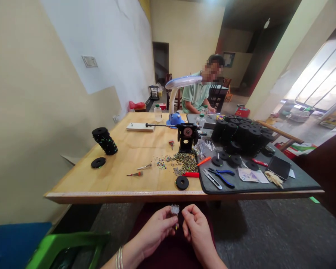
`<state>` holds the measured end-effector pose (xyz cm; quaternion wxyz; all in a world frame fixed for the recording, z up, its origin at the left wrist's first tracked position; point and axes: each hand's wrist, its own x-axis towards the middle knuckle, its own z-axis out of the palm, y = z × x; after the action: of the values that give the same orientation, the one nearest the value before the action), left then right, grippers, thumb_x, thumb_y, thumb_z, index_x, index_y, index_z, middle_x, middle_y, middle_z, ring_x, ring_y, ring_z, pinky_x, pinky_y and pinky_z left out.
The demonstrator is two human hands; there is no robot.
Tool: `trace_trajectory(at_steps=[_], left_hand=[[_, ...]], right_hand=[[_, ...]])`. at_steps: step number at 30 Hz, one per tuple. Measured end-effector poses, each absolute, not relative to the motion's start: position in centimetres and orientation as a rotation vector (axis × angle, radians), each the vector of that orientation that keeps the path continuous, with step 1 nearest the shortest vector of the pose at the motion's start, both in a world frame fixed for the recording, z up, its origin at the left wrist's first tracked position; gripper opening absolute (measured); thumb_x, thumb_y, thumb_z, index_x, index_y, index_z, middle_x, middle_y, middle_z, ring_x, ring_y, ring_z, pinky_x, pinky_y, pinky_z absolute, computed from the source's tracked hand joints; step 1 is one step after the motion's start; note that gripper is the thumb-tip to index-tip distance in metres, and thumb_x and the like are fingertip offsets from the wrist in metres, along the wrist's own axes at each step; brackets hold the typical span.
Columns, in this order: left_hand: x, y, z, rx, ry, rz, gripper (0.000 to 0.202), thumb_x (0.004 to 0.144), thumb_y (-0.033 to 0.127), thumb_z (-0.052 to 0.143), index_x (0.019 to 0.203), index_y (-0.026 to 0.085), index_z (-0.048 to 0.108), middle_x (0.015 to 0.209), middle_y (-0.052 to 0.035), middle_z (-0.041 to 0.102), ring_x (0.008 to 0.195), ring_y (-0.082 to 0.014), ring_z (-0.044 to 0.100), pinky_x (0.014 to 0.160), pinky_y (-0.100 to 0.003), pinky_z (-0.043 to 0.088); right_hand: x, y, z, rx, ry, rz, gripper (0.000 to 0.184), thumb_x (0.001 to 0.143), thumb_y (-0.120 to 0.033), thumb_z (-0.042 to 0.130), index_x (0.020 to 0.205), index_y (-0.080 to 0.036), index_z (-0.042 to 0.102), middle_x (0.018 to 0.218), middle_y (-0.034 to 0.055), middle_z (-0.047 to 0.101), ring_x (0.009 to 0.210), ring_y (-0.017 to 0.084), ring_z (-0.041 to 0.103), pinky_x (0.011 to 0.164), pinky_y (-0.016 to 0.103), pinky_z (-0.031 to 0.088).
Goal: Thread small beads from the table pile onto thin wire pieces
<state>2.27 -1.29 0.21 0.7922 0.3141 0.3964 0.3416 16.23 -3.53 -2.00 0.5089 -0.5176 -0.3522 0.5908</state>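
Low in front of me, below the table's front edge, my left hand [160, 227] is closed on a small bundle of thin whitish, clear-looking pieces [174, 210]. A bit of yellow shows at its lower end. Just to the right, my right hand [196, 226] has thumb and forefinger pinched together, apart from the bundle; anything between those fingertips is too small to make out. The nearest thing on the tabletop is a black foam ring [182, 182], lying by a red cylindrical piece [190, 175] and a spread of small dark-and-yellow metallic parts [187, 161].
A black winding device [186, 137] and a blue-based lamp [174, 118] stand mid-table. On the grey mat [246, 183] lie blue-handled pliers [225, 177], snips [212, 179] and many stacked black rings [238, 130]. Another person [196, 95] sits opposite. A green stool [64, 243] stands at left.
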Motion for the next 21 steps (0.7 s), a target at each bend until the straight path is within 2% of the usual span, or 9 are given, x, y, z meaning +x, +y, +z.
trace_trajectory(at_steps=[8, 13, 17, 21], left_hand=[[2.52, -1.46, 0.53, 0.764, 0.789, 0.678, 0.025, 0.070, 0.028, 0.073, 0.085, 0.012, 0.062, 0.071, -0.0037, 0.064, 0.062, -0.0116, 0.057, 0.053, -0.021, 0.038], [2.47, -1.45, 0.12, 0.753, 0.765, 0.666, 0.022, 0.071, 0.025, 0.072, 0.086, 0.012, 0.062, 0.075, -0.0040, 0.064, 0.064, -0.0114, 0.058, 0.056, -0.022, 0.040], [2.27, -1.42, 0.03, 0.726, 0.788, 0.701, 0.024, 0.066, 0.020, 0.076, 0.084, 0.013, 0.062, 0.078, -0.0013, 0.062, 0.063, -0.0085, 0.055, 0.058, -0.020, 0.040], [2.44, -1.41, -0.07, 0.727, 0.842, 0.701, 0.025, 0.065, 0.025, 0.077, 0.075, 0.013, 0.058, 0.065, 0.0013, 0.058, 0.054, -0.0065, 0.050, 0.054, -0.019, 0.037]], right_hand=[[16.17, -3.39, -2.57, -1.197, -0.835, 1.450, 0.044, 0.070, -0.060, 0.065, 0.072, -0.019, 0.048, 0.035, -0.0101, 0.045, 0.029, 0.004, 0.029, 0.033, 0.014, 0.021], [16.18, -3.41, -2.87, -1.210, -0.829, 1.446, 0.044, 0.071, -0.059, 0.065, 0.073, -0.019, 0.048, 0.035, -0.0098, 0.045, 0.030, 0.006, 0.037, 0.033, 0.015, 0.024], [16.17, -3.45, -2.66, -1.225, -0.850, 1.427, 0.045, 0.070, -0.061, 0.064, 0.071, -0.019, 0.048, 0.035, -0.0105, 0.044, 0.029, 0.004, 0.029, 0.033, 0.014, 0.020], [16.13, -3.47, -2.66, -1.247, -0.885, 1.430, 0.048, 0.069, -0.064, 0.062, 0.071, -0.019, 0.048, 0.034, -0.0107, 0.043, 0.028, 0.003, 0.026, 0.032, 0.015, 0.019]])
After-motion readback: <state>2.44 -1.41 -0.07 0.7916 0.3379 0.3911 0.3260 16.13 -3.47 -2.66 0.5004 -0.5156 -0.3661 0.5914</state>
